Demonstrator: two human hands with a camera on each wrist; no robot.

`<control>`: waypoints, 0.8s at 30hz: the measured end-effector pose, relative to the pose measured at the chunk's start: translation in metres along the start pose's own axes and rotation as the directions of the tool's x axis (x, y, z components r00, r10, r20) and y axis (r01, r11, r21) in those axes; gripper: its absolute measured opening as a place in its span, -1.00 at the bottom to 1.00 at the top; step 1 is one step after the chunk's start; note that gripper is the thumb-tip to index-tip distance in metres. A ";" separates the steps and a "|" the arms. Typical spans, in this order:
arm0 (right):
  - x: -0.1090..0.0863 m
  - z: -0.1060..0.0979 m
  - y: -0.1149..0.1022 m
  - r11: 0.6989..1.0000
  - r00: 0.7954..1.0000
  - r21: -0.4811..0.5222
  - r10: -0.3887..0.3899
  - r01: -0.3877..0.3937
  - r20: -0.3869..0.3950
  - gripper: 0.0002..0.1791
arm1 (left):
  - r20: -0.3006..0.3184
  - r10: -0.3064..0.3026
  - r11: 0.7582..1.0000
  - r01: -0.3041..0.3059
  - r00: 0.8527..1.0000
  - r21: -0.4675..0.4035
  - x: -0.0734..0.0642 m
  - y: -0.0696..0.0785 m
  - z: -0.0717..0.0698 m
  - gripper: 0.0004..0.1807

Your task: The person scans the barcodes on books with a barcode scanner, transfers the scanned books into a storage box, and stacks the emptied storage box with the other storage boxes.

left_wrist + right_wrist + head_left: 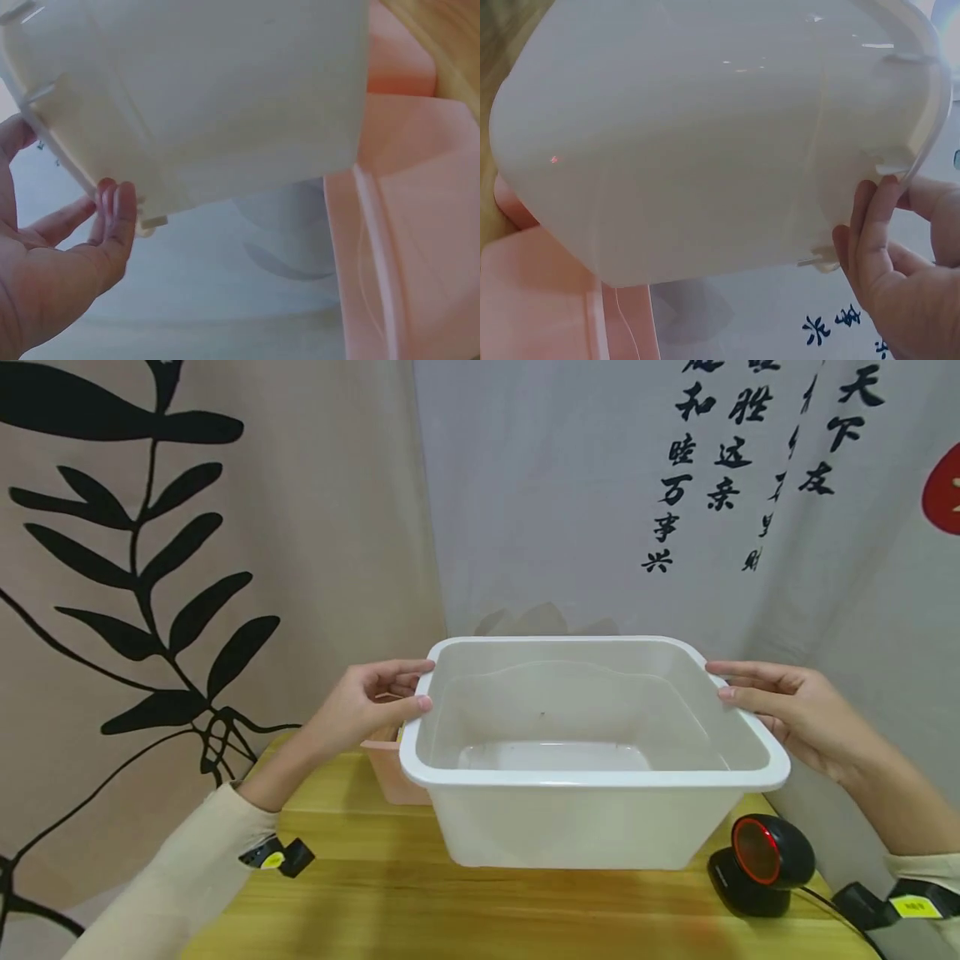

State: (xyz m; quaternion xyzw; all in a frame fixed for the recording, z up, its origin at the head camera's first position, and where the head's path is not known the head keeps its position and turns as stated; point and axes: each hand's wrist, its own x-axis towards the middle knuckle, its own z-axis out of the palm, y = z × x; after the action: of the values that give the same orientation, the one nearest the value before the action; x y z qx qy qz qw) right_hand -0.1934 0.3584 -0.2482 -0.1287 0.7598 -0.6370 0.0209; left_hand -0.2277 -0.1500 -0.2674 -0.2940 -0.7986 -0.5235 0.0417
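A white plastic tub (555, 818) with a rolled rim is held up between both hands, tilted so its hollow inside faces me in the head view. My left hand (382, 697) grips the rim at the left end, thumb on the front and fingers behind. At the right end my right hand (787, 706) pinches the rim the same way. Both wrist views show the tub's outer wall, with curled fingertips (124, 206) under the lip on the left and the right hand's fingers (874, 232) under the rim on the other side.
Behind the tub stands a pink plastic container (397, 777), mostly hidden in the head view. On the wooden table (450, 918), a black round device with a red ring (765, 860) and a cable sits at the right. A printed curtain (540, 510) hangs behind.
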 end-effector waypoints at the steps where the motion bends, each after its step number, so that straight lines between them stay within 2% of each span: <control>1: 0.002 -0.002 -0.001 1.000 1.000 -0.018 0.001 -0.001 -0.013 -0.59 | 0.006 -0.017 1.000 0.017 1.000 0.005 0.004 0.001 0.000 -0.42; 6: 0.012 -0.010 -0.006 0.996 0.996 -0.086 0.003 -0.010 -0.085 -0.63 | 0.025 -0.053 0.998 0.053 0.998 -0.016 0.026 0.005 0.001 -0.38; 10: 0.021 -0.018 -0.009 0.994 0.995 -0.111 -0.008 -0.003 -0.104 -0.65 | 0.028 -0.071 0.997 0.072 0.997 -0.024 0.043 0.007 0.002 -0.35; 14: 0.027 -0.024 -0.009 0.981 0.991 -0.195 -0.022 -0.005 -0.135 -0.66 | 0.057 -0.101 0.993 0.104 0.993 -0.054 0.060 0.008 0.005 -0.32; 17: 0.031 -0.029 -0.009 0.956 0.985 -0.292 -0.025 -0.026 -0.169 -0.64 | 0.071 -0.102 0.991 0.108 0.992 -0.075 0.073 0.008 0.009 -0.30; 20: 0.037 -0.034 -0.008 0.921 0.978 -0.384 -0.016 -0.067 -0.209 -0.51 | 0.077 -0.092 0.992 0.098 0.993 -0.076 0.086 0.006 0.014 -0.28; 24: 0.045 -0.041 -0.008 0.892 0.968 -0.444 -0.027 -0.090 -0.251 -0.38 | 0.081 -0.091 0.993 0.097 0.992 -0.072 0.101 0.001 0.021 -0.26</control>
State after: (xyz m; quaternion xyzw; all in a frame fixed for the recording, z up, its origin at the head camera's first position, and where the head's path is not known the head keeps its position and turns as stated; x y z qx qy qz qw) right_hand -0.2437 0.3869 -0.2271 -0.0361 0.8854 -0.4536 -0.0952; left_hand -0.3049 -0.0882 -0.2381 -0.2774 -0.7922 -0.5430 -0.0256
